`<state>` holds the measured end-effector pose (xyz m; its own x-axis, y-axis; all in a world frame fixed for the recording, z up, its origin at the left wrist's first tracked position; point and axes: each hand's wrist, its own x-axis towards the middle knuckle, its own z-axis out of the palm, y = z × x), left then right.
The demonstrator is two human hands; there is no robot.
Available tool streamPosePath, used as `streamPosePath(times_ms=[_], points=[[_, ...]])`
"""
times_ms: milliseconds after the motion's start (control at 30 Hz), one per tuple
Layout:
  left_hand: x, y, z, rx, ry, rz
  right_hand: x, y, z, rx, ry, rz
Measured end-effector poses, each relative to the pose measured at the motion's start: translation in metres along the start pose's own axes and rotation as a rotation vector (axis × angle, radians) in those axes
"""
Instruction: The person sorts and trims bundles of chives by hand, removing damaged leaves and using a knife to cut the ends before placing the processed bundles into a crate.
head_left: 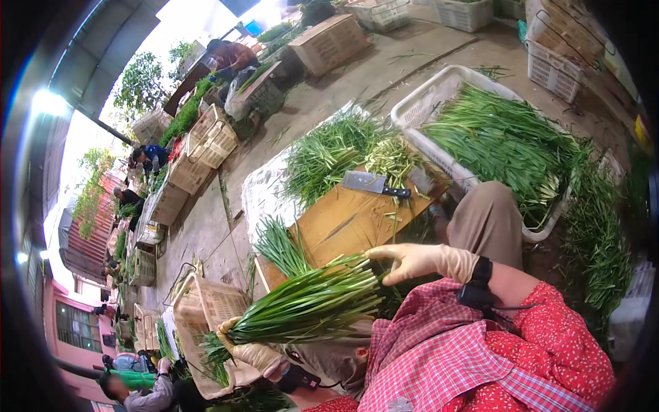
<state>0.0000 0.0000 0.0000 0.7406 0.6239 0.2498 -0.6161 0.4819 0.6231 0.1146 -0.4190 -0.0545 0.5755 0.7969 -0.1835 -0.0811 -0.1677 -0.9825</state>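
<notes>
A long bunch of green chives (302, 305) lies across my lap, leafy tips to the left and pale stalk ends to the right. My left hand (250, 351), in a cream glove, is closed around its leafy end. My right hand (422, 262), gloved alike, is at the stalk ends, with fingers stretched out and thumb apart. Its fingertips seem to touch the upper stalks. Beyond the bunch, a wooden board (343, 230) carries a cleaver (364, 181) with a black handle. More chives (281, 247) lie on the board's left edge.
A white crate (429, 113) full of chives stands at the right, with loose greens (597, 233) beside it. Past the board lies a heap of chives and cut ends (336, 154). A pale basket (206, 302) stands left. Other people work beside crates farther off.
</notes>
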Motion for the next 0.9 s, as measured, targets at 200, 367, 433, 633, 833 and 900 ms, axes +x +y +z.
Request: streamPosePath(times_ms=[200, 367, 433, 633, 833, 900], points=[[0.018, 0.002, 0.006, 0.012, 0.100, 0.061, 0.042, -0.003, 0.023, -0.181, 0.061, 0.109], [0.031, 0.014, -0.011, -0.041, 0.125, 0.089, 0.040, 0.024, -0.002, -0.585, 0.140, 0.274], [0.036, 0.014, -0.010, -0.043, 0.139, 0.119, 0.036, 0.068, -0.011, -1.037, -0.088, 0.577], [0.034, 0.008, -0.003, 0.011, 0.343, 0.157, 0.036, 0.027, 0.012, -0.527, 0.358, -0.010], [0.036, -0.002, -0.001, 0.053, 0.351, 0.143, 0.055, -0.003, 0.032, -0.235, 0.322, -0.166], [0.037, 0.000, -0.006, 0.035, 0.340, 0.149, 0.055, -0.007, 0.035, -0.262, 0.313, -0.096]])
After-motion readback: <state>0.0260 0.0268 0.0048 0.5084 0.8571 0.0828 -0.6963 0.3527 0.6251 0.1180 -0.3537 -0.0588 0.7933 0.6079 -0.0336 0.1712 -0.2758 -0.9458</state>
